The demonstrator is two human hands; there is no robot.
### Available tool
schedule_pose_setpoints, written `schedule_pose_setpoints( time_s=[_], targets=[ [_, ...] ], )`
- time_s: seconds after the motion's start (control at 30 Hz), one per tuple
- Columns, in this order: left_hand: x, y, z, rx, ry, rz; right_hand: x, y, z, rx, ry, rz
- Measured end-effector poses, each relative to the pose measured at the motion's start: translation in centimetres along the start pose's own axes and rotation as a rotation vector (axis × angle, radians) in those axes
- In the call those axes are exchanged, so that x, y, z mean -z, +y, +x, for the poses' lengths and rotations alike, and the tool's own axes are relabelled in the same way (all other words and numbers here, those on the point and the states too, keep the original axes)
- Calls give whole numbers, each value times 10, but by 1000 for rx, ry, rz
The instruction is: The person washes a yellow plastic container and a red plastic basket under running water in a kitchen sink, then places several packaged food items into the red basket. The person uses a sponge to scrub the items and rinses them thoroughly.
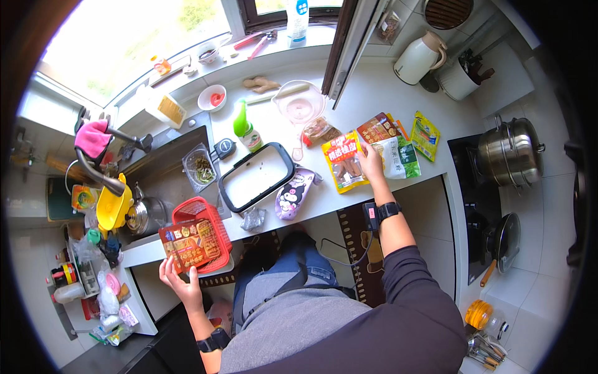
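My left hand (180, 283) is at the near edge of a red-brown seasoning packet (192, 243). Its fingers and thumb are spread, and the fingertips meet the packet's lower edge. That packet lies tilted across a red plastic basket (217, 233) at the counter's front edge. With my right hand (372, 162) I pinch the right edge of a yellow-and-red packet of cinnamon bark (346, 163). Beside it are a white-and-green starch packet (401, 159), another red-brown packet (377, 127) and a yellow-green packet (426, 135).
A black-rimmed white tray (257, 176), purple pouch (295, 194), green-topped spray bottle (247, 128) and pink clear strainer (299, 104) crowd the middle. The sink (173, 161) lies left. A steel steamer pot (511, 149) stands right. An open window frame (343, 51) juts over the counter.
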State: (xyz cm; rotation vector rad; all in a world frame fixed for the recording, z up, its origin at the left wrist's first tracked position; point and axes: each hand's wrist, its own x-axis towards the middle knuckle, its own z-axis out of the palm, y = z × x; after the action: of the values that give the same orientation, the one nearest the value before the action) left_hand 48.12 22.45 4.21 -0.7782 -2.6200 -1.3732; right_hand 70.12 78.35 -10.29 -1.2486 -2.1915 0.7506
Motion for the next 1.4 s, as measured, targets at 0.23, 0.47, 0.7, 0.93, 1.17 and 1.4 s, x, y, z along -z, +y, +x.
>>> schedule_pose_setpoints(
  time_s=[0.23,0.47,0.7,0.93,1.17,1.4],
  targets=[
    [0,8,-7,97,26,59,40,86,122,-2,92,-510],
    [10,-7,-17,217,110,254,40,206,190,-61,-327,-108],
    [14,-45,2,351,195,325,83,130,195,63,-315,473],
    [1,-69,27,552,-9,246,110,-84,104,479,-380,827],
    [4,-59,33,484,-80,413,-12,-277,-34,387,-1103,1241],
    [5,-47,32,388,-60,476,-189,-370,-139,500,-1646,914]
  ],
)
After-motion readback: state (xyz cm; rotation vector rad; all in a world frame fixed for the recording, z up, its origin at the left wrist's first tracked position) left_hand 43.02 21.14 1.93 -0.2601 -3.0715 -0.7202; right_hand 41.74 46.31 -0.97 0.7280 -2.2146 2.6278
